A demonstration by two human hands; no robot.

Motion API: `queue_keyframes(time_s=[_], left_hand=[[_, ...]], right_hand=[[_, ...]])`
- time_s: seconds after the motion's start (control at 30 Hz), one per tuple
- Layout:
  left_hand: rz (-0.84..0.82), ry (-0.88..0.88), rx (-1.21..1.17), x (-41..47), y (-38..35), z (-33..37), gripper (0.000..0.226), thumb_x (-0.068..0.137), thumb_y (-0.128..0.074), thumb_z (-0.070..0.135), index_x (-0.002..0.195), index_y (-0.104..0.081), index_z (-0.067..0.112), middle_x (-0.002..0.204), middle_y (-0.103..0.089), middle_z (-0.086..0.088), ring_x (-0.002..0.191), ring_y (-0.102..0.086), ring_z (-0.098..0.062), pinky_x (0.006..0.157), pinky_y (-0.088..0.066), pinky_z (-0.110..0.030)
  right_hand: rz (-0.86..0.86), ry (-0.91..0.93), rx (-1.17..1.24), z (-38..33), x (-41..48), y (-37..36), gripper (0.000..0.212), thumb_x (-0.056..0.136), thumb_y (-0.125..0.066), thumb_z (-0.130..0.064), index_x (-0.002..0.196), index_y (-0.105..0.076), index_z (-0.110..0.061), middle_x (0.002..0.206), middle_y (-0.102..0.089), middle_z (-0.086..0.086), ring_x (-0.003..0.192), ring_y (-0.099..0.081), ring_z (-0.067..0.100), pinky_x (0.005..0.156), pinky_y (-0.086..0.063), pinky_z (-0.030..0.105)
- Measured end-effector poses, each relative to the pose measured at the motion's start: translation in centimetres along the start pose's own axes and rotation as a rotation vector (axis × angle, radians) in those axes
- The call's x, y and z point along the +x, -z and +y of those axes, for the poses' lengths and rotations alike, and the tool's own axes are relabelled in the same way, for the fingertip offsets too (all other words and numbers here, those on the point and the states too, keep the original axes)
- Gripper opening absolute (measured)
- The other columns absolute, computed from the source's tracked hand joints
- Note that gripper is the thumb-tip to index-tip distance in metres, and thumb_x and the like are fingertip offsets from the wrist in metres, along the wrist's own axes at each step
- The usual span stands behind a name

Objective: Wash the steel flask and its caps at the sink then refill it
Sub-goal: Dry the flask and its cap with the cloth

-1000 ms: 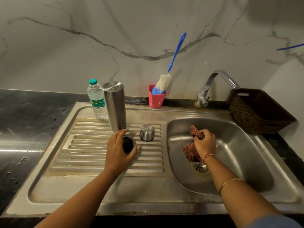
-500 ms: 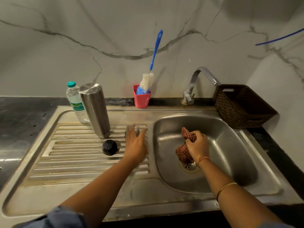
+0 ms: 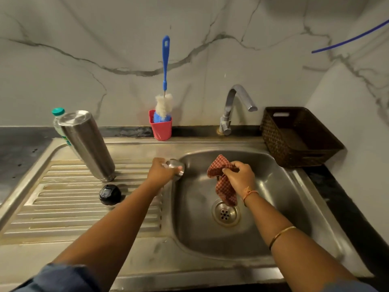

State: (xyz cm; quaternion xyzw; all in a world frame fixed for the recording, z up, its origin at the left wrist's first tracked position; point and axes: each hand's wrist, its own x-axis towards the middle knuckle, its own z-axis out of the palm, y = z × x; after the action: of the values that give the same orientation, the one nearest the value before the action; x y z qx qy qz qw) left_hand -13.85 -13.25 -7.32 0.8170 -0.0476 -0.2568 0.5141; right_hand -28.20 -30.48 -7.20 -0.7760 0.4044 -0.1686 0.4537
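A plastic water bottle (image 3: 57,114) was seen at the far left, partly hidden behind the steel flask (image 3: 88,146), which was stood on the ribbed drainboard (image 3: 63,207). Just in front of the flask, the black cap (image 3: 109,194) was laid on the ribs, untouched. The steel cap (image 3: 177,165) was gripped by the left hand (image 3: 162,171) at the left rim of the basin (image 3: 284,207). Behind, a bottle brush (image 3: 165,66) was stood in a red cup (image 3: 161,129). A checked cloth (image 3: 221,186) was clutched by the right hand (image 3: 240,178) above the drain (image 3: 225,213). A tap (image 3: 235,102) and a brown basket (image 3: 299,135) were placed further right.
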Motion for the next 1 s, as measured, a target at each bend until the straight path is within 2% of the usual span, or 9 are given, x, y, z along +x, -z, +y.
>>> queue_keyframes(time_s=[0.13,0.23,0.33,0.5,0.7,0.8,0.87,0.93,1.0], left_hand=[[-0.259,0.172,-0.506,-1.0,-1.7,1.8,0.016,0.087,-0.067,0.022,0.098,-0.059,0.015,0.093,-0.064,-0.003,0.093,-0.062,-0.018,0.088,-0.048,-0.033],[-0.311,0.148,-0.587,-1.1,-2.9,2.0,0.032,0.085,-0.067,0.024,0.113,-0.058,0.013,0.105,-0.064,-0.007,0.100,-0.061,-0.020,0.095,-0.046,-0.036],[-0.358,0.053,-0.556,-1.8,-4.5,2.3,0.054,0.080,-0.068,0.033,0.125,-0.054,0.005,0.109,-0.065,-0.012,0.096,-0.062,-0.021,0.082,-0.050,-0.031],[-0.337,-0.002,-0.580,-2.0,-5.7,3.2,0.076,0.071,-0.076,0.043,0.127,-0.051,-0.002,0.109,-0.064,-0.017,0.102,-0.060,-0.028,0.087,-0.048,-0.034],[-0.343,-0.006,-0.365,-2.0,-5.8,5.7,0.058,0.078,-0.070,0.045,0.117,-0.059,0.004,0.098,-0.066,-0.010,0.089,-0.061,-0.019,0.075,-0.049,-0.028],[-0.313,0.130,-0.266,-2.2,-5.6,6.3,0.055,0.076,-0.068,0.054,0.109,-0.059,0.012,0.094,-0.068,-0.008,0.079,-0.063,-0.016,0.070,-0.051,-0.026],[-0.322,0.160,-0.244,-2.3,-5.5,6.3,0.056,0.077,-0.066,0.057,0.109,-0.059,0.011,0.094,-0.068,-0.008,0.075,-0.063,-0.016,0.070,-0.052,-0.026],[-0.394,0.136,-0.299,-2.4,-5.3,6.4,0.055,0.078,-0.065,0.054,0.110,-0.060,0.010,0.097,-0.066,-0.008,0.081,-0.062,-0.017,0.079,-0.052,-0.029],[-0.499,0.083,-0.416,-2.6,-5.3,6.4,0.043,0.079,-0.064,0.043,0.107,-0.060,0.010,0.097,-0.065,-0.008,0.086,-0.061,-0.018,0.085,-0.049,-0.032]], right_hand=[[-0.062,-0.027,0.189,-1.1,0.6,0.5,0.008,0.080,-0.067,-0.025,0.074,-0.063,-0.022,0.081,-0.068,0.000,0.085,-0.064,0.023,0.085,-0.051,0.051],[-0.122,0.036,0.274,-2.4,0.6,0.3,0.011,0.080,-0.070,-0.022,0.088,-0.062,-0.021,0.090,-0.068,0.001,0.089,-0.065,0.020,0.084,-0.054,0.045],[-0.170,0.094,0.256,-3.6,0.0,-0.4,0.006,0.086,-0.063,-0.019,0.089,-0.064,-0.014,0.088,-0.067,0.003,0.088,-0.063,0.019,0.078,-0.053,0.034],[-0.351,-0.122,0.714,-5.4,-1.5,-0.6,0.014,0.090,-0.051,-0.005,0.091,-0.064,-0.010,0.080,-0.062,0.004,0.075,-0.058,0.014,0.064,-0.045,0.022],[-0.250,0.213,0.319,-3.9,-1.8,-2.0,0.024,0.085,-0.064,-0.010,0.107,-0.059,-0.017,0.104,-0.064,0.007,0.101,-0.060,0.021,0.085,-0.048,0.029],[-0.219,0.453,-0.248,-1.6,-0.5,-1.6,0.023,0.087,-0.060,-0.028,0.109,-0.060,-0.021,0.108,-0.060,0.006,0.105,-0.050,0.024,0.081,-0.026,0.029],[-0.223,0.496,-0.421,-1.1,0.2,-1.1,0.024,0.088,-0.058,-0.038,0.107,-0.061,-0.024,0.108,-0.056,0.005,0.104,-0.046,0.026,0.077,-0.019,0.030],[-0.193,0.474,-0.344,-1.9,0.2,-0.8,0.022,0.088,-0.059,-0.034,0.106,-0.062,-0.020,0.104,-0.055,0.004,0.099,-0.047,0.022,0.078,-0.023,0.028],[-0.206,0.301,0.087,-3.6,-0.4,-0.4,0.019,0.089,-0.062,-0.021,0.106,-0.064,-0.014,0.099,-0.062,0.004,0.096,-0.056,0.018,0.082,-0.039,0.029]])
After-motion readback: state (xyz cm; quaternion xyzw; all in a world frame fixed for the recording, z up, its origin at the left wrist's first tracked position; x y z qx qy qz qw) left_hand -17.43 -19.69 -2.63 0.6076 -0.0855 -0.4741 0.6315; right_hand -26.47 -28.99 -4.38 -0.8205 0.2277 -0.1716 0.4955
